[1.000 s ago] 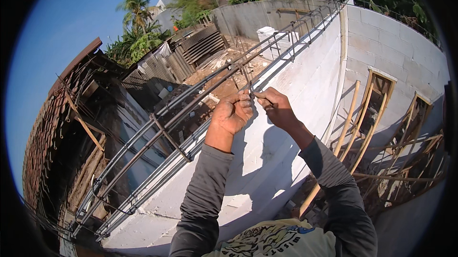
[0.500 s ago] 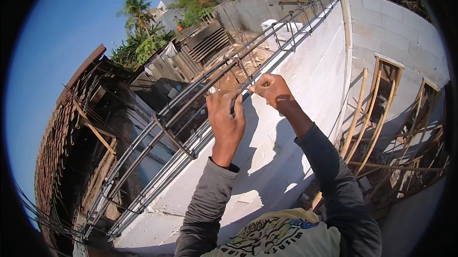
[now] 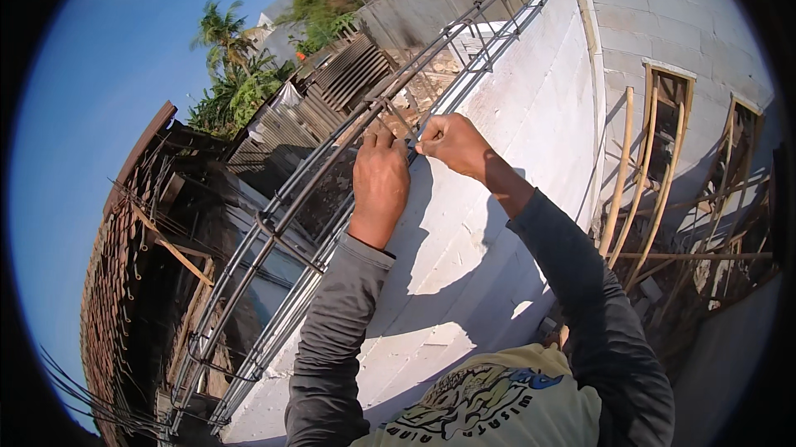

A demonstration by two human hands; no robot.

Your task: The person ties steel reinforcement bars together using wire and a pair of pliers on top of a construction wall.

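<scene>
rebar cage [image 3: 380, 104]: along wall [image 3: 531, 82] top, lower left to upper right | roof [image 3: 124, 281]: left | palm [image 3: 222, 36]: upper left | poles [image 3: 623, 165]: right

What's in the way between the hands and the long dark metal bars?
Nothing visible: the bare left hand and bare right hand are right at the long, dark metal-bar cage along the white block wall's top. Exact contact is hidden.

White block wall [image 3: 531, 107], one, running diagonally. Along its top edge: steel bar cage [image 3: 400, 85] with stirrups. Midway along that edge, at the cage: left hand [image 3: 381, 182], fingers bent; right hand [image 3: 454, 147], just beside, fingertips pinched, contents too small to tell. Beyond the edge: tiled roof [image 3: 116, 314], corrugated sheets [image 3: 350, 74], palm [image 3: 222, 36]. Opposite side: slanting wooden poles [image 3: 622, 173].
</scene>
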